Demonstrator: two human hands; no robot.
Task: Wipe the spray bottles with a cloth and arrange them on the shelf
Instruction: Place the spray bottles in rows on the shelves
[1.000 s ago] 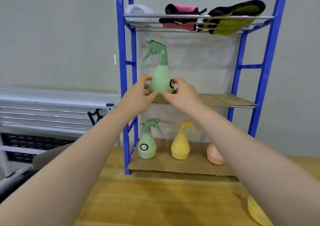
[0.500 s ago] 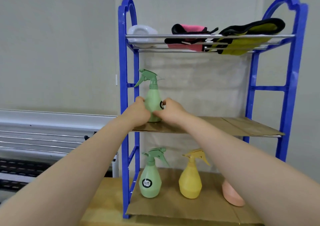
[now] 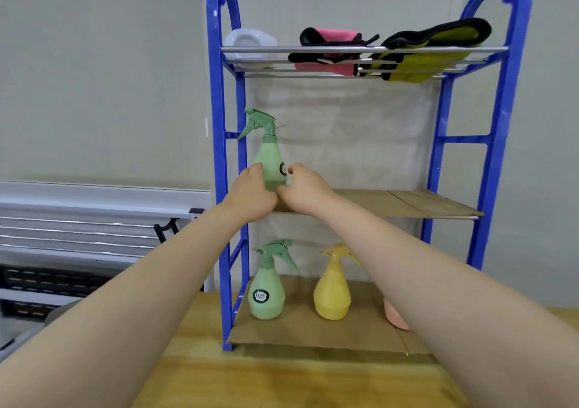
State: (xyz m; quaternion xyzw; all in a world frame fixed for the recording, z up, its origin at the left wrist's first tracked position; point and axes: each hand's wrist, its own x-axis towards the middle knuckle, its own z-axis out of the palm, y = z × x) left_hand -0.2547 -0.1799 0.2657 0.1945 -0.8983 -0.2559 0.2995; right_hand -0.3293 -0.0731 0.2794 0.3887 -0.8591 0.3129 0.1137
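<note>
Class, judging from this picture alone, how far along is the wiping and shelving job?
Looks done: a green spray bottle and a yellow spray bottle stand on the blue rack's bottom shelf. In hand: left hand and right hand hold another green spray bottle at the middle shelf. Left: releasing it.

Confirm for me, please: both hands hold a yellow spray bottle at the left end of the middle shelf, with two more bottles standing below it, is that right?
Not quite: the head view shows the spray bottle held by the left hand and right hand is green, not yellow. It is at the left end of the middle shelf, above the lower green bottle and yellow bottle.
</note>
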